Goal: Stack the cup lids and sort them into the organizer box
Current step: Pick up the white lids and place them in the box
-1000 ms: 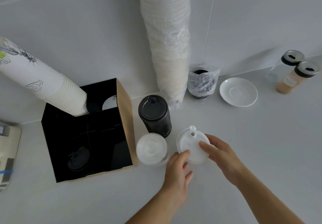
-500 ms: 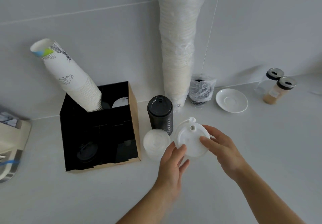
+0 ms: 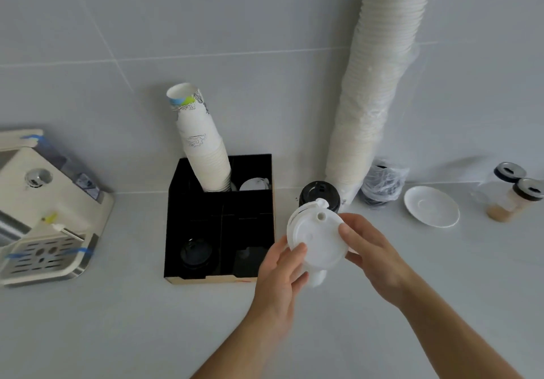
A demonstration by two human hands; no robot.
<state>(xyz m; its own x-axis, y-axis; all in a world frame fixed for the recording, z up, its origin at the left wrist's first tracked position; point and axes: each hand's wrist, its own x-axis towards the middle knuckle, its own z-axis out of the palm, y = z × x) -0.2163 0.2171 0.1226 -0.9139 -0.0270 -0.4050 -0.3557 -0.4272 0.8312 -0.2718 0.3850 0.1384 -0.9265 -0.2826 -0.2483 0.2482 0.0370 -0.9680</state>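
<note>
Both my hands hold a stack of white cup lids (image 3: 318, 238) lifted above the counter, just right of the black organizer box (image 3: 220, 202). My left hand (image 3: 279, 272) grips its lower left rim and my right hand (image 3: 371, 249) its right rim. Behind the white lids stands a stack of black lids (image 3: 319, 191), partly hidden. The box is split into compartments. A stack of printed paper cups (image 3: 203, 149) leans out of the back left one, a white lid (image 3: 254, 185) lies in the back right, and a black lid (image 3: 195, 253) in the front left.
A tall sleeve of white paper cups (image 3: 379, 90) leans on the tiled wall. Right of it are a plastic-wrapped black bundle (image 3: 382, 184), a white saucer (image 3: 431, 206) and two shaker jars (image 3: 515, 196). A cream coffee machine (image 3: 41, 207) stands at the left.
Both hands have raised the white lid stack off the counter and shifted it left toward the box. The other white lid stack by the box is hidden now. The camera tilted up.
</note>
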